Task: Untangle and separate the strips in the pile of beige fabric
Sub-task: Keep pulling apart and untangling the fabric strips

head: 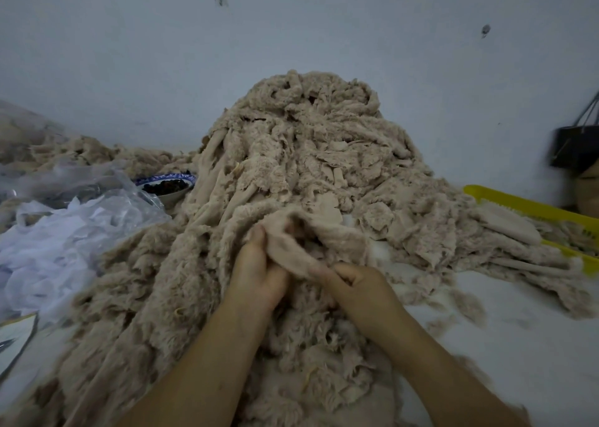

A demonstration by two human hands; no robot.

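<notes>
Clutter crowds me on both sides: crumpled clear plastic bags (pixel 74 206) with white tissue-like sheets lie to my left, and a blue-patterned bowl (pixel 167 185) of dark bits sits just beyond them, half tucked against the pile of beige fabric (pixel 311 154); to my right a yellow plastic basket (pixel 531 209) has strips draped over its slotted rim, and a dark bag (pixel 573 148) stands by the pale wall (pixel 291 37) further back; no writing is legible anywhere. The pile rises straight ahead against the wall and spills down over the white surface (pixel 518 329) toward me, a fleecy, frayed mass of long strips, smooth on one face and woolly on the other; my left hand (pixel 256 271) is closed around a fold of one beige strip (pixel 291 251), fingers buried in it; my right hand (pixel 359 284) pinches the same strip's lower end, knuckles curled; both hands sit close together at the pile's near slope.
</notes>
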